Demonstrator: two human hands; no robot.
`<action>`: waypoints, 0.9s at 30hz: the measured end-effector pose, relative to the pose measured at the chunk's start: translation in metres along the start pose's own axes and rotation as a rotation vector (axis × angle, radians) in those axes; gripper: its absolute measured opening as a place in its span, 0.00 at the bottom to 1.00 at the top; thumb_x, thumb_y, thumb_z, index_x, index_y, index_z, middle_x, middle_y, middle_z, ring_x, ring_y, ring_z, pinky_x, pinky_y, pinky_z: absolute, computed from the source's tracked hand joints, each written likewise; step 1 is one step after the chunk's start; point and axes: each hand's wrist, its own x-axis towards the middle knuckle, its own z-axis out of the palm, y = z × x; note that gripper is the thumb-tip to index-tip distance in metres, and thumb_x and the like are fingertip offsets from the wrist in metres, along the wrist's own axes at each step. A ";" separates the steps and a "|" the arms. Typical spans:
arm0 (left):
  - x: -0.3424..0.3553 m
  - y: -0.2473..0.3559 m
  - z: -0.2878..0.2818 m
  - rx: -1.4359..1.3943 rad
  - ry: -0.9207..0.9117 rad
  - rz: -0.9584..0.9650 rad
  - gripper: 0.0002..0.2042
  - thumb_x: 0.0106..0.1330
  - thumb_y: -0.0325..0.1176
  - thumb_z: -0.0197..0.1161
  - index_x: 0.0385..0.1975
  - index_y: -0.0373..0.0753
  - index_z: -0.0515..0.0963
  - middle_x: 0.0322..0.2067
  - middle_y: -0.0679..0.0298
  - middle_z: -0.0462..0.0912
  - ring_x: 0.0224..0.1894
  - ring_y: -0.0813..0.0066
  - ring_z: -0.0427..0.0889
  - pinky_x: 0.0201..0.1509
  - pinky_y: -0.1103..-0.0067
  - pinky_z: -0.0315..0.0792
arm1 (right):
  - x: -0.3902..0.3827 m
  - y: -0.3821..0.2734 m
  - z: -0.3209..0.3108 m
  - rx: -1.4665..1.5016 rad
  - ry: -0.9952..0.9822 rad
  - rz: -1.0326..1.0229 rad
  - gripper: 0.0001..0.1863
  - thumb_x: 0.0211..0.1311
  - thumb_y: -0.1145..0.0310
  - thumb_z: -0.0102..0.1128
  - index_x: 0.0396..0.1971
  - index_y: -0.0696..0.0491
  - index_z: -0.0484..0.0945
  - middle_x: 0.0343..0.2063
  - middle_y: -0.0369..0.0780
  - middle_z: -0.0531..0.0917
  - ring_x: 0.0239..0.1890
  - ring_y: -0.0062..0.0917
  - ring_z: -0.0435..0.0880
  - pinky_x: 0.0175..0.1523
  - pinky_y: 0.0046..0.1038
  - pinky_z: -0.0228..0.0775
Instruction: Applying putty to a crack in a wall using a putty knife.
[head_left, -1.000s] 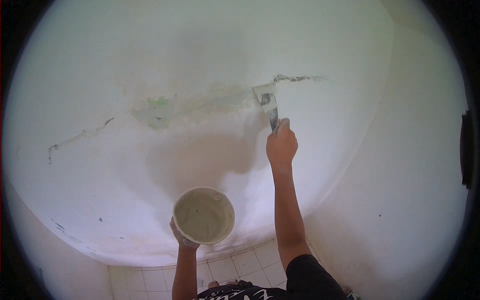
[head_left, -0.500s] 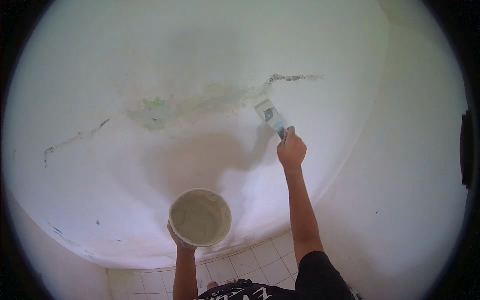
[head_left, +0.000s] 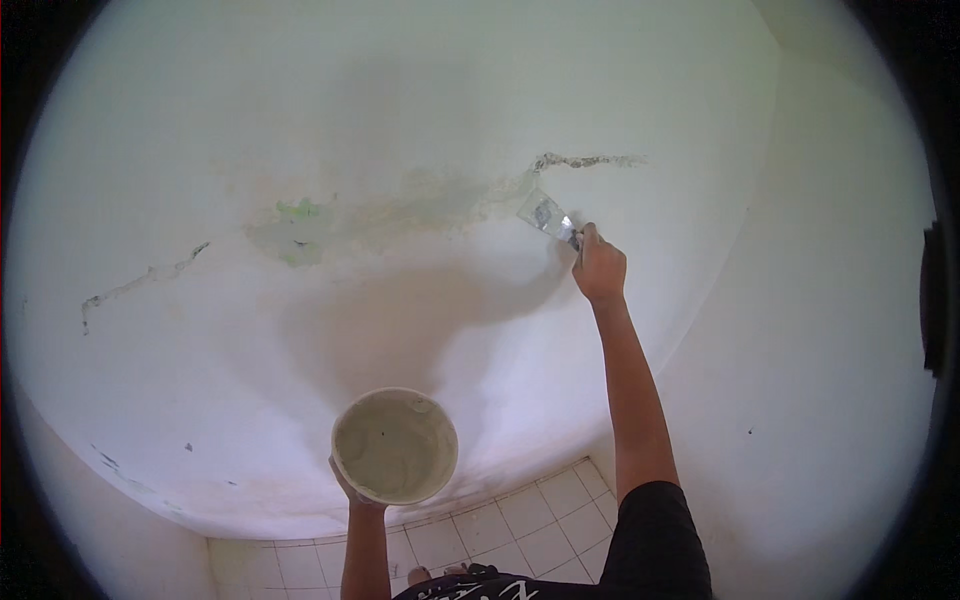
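white filler, it seems, fills the bucket (head_left: 394, 445) cupped by the left hand (head_left: 352, 488), while the right hand (head_left: 599, 270) grips a putty knife (head_left: 547, 216) against the cracked wall (head_left: 400, 150).

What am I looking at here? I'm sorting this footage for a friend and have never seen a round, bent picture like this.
There is no machine here. A person wears a wide fisheye camera on the head, looking forward and down at their own arms, so straight edges curve toward the rim and the corners go black.

The big pale surface is a white wall, with another wall meeting it on the right. A dark crack runs across it, and another crack shows further left. Between them lies a greenish, patched-looking stretch.

The right hand reaches up and grips a putty knife, its blade against the wall just below the crack. The left hand holds up a small round bucket from beneath; pale filler coats its inside.

At the bottom you see a tiled floor and the person's dark sleeve.
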 end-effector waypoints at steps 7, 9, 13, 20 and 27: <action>-0.008 0.004 0.015 -0.019 0.028 0.001 0.33 0.71 0.62 0.39 0.67 0.46 0.69 0.63 0.57 0.74 0.63 0.55 0.74 0.60 0.53 0.76 | -0.005 0.008 -0.002 0.178 0.156 -0.012 0.04 0.63 0.72 0.54 0.37 0.54 0.72 0.25 0.44 0.82 0.25 0.45 0.82 0.30 0.45 0.72; -0.005 -0.001 0.008 -0.011 0.023 0.016 0.33 0.71 0.63 0.40 0.67 0.47 0.69 0.63 0.57 0.73 0.63 0.55 0.74 0.60 0.53 0.76 | 0.012 -0.007 -0.003 0.201 0.194 -0.039 0.04 0.64 0.71 0.54 0.37 0.54 0.72 0.25 0.44 0.82 0.26 0.45 0.82 0.30 0.45 0.72; -0.006 -0.005 0.006 -0.059 0.022 0.005 0.33 0.72 0.64 0.42 0.69 0.47 0.67 0.65 0.57 0.71 0.64 0.55 0.74 0.62 0.52 0.75 | 0.034 -0.025 0.011 0.234 0.168 -0.041 0.04 0.68 0.70 0.53 0.38 0.54 0.71 0.24 0.45 0.82 0.27 0.46 0.82 0.30 0.46 0.72; -0.011 -0.007 -0.010 0.025 -0.008 0.050 0.33 0.74 0.64 0.42 0.70 0.48 0.65 0.67 0.57 0.70 0.67 0.55 0.71 0.65 0.52 0.73 | 0.008 -0.020 0.031 0.214 0.074 0.160 0.06 0.72 0.70 0.50 0.42 0.55 0.69 0.26 0.49 0.82 0.30 0.50 0.83 0.34 0.49 0.74; -0.015 -0.002 0.001 -0.056 -0.017 -0.007 0.33 0.74 0.64 0.43 0.70 0.48 0.65 0.67 0.56 0.69 0.66 0.53 0.71 0.64 0.51 0.73 | -0.039 0.005 0.037 0.330 -0.018 0.278 0.06 0.74 0.70 0.46 0.41 0.57 0.69 0.26 0.53 0.81 0.32 0.54 0.82 0.35 0.51 0.72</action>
